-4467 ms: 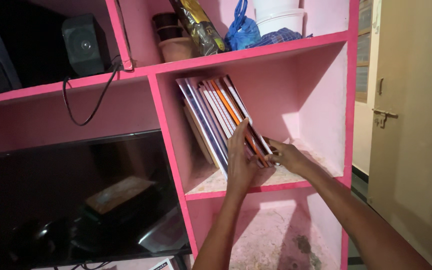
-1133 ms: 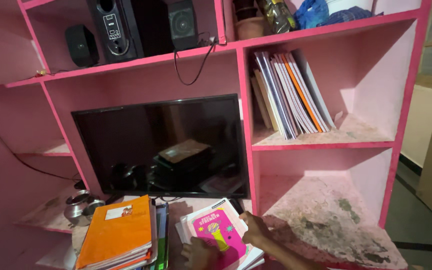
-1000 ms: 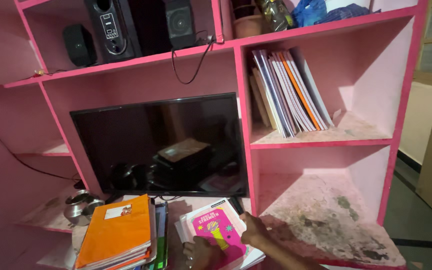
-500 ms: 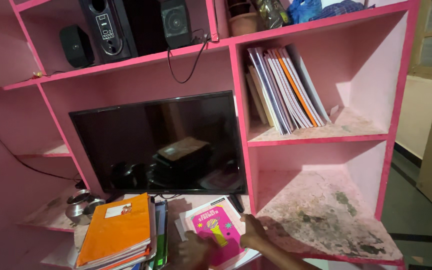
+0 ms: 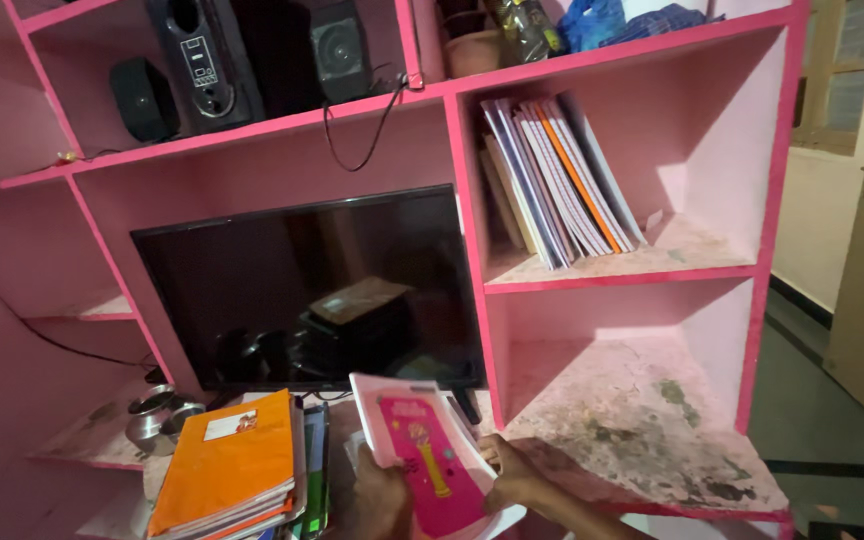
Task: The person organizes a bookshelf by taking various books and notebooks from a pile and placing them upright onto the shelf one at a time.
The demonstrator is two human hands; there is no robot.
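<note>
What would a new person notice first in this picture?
The bright pink shelf unit fills the view, with a dark television in its middle. Low in front, the left hand and right hand hold a pink book tilted up, beside an orange-topped stack.

pink book (image 5: pixel 427 470): glossy paper cover
orange book (image 5: pixel 227 470): matt card cover
television (image 5: pixel 307 290): glossy black screen, mirror-like
shelf unit (image 5: pixel 612 275): painted pink, boards rough and worn
pot (image 5: pixel 152 420), at 9 o'clock of books: shiny metal
</note>
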